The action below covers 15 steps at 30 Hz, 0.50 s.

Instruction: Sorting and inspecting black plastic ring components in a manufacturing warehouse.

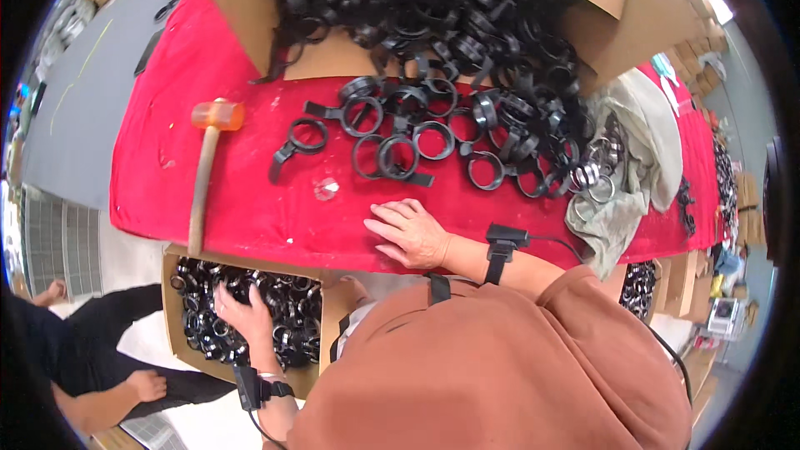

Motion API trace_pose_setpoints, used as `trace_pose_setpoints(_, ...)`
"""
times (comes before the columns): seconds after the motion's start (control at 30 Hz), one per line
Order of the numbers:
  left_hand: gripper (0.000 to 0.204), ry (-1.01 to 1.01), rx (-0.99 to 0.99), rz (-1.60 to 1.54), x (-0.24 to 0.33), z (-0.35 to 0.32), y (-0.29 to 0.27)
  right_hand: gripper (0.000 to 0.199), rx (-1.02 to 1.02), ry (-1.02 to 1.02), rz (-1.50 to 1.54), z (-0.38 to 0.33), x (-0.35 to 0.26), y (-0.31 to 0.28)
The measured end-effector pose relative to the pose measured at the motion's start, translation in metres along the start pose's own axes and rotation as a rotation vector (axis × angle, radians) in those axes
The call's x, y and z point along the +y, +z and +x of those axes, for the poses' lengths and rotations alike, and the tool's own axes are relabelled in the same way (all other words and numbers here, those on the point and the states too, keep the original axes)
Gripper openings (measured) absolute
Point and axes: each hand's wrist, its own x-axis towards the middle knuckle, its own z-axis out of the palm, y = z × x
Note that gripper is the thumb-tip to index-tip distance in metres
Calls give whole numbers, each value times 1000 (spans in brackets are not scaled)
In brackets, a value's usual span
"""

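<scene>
The left hand [242, 310] reaches down into a cardboard box [173, 317] that sits below the near edge of the table, its fingers spread and curled over the heap of black ring clamps with metal bands [292, 317] that fills it; whether it actually grips one cannot be told. The right hand [410, 232] lies palm down on the red table cover [167, 158] near the near edge, fingers loosely extended and slightly apart, holding nothing. Just beyond it, loose black plastic ring clamps [400, 154] lie scattered across the middle of the table. They spill from a large cardboard carton [242, 0] tipped open at the far edge. A small clear piece [326, 188] lies left of the right hand. Toward the left edge rests a mallet with an orange head [218, 115] and a wooden handle. At the right edge a grey cloth [637, 150] holds shiny metal rings [590, 177].
</scene>
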Motion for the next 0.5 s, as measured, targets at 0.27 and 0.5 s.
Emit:
trace_pose_setpoints(0.27, 104, 310, -125, -313, 186, 145, 30, 59, 246, 368, -84, -78, 33, -99)
trace_pose_setpoints(0.5, 103, 467, -389, -537, 258, 120, 54, 66, 277, 712, -165, -151, 55, -117)
